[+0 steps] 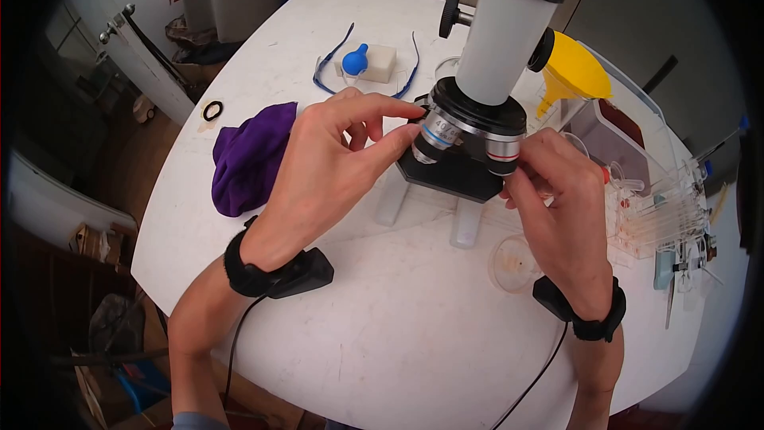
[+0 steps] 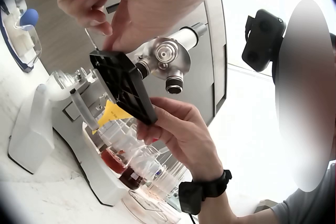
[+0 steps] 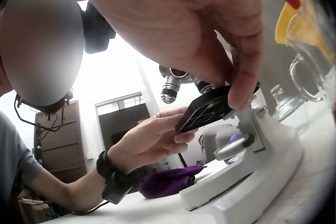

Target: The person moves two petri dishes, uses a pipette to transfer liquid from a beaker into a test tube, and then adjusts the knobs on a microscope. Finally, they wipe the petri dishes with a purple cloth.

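A white microscope [image 1: 505,40] stands upright with its black stage [image 1: 446,177] between the two hands. My left hand [image 1: 330,151] pinches the stage's left edge with thumb and index finger, beside the blue-ringed objective [image 1: 440,131]. At the right edge, near the red-ringed objective [image 1: 503,153], my right hand [image 1: 565,207] grips the stage with its fingers partly hidden. The left wrist view shows the ribbed underside of the stage [image 2: 126,85] with a hand at each end. Below the stage, the right wrist view shows a round mirror [image 3: 231,148].
A purple cloth [image 1: 251,159] and a black ring [image 1: 212,110] lie left. Behind are safety glasses [image 1: 325,76] and a blue bulb [image 1: 355,60] by a pale block [image 1: 382,65]. A yellow funnel [image 1: 573,68], clear labware [image 1: 645,223] and a round dish [image 1: 516,264] are at right.
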Tool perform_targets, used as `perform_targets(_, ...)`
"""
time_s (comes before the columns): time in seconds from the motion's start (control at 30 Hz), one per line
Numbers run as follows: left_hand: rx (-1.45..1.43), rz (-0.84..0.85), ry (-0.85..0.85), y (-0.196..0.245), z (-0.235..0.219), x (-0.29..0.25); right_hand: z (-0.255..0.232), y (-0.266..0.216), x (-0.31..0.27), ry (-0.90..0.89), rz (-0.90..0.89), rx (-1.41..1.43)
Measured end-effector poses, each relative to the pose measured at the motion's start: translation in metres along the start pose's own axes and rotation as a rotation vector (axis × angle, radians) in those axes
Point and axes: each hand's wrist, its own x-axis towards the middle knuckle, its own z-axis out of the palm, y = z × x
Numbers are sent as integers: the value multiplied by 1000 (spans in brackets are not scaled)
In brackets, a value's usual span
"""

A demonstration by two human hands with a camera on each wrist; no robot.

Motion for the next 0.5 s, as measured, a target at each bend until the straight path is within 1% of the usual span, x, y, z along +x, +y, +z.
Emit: perform_targets(0.5,39,29,12,-1,0,0,-1,0,0,-12,2,-26)
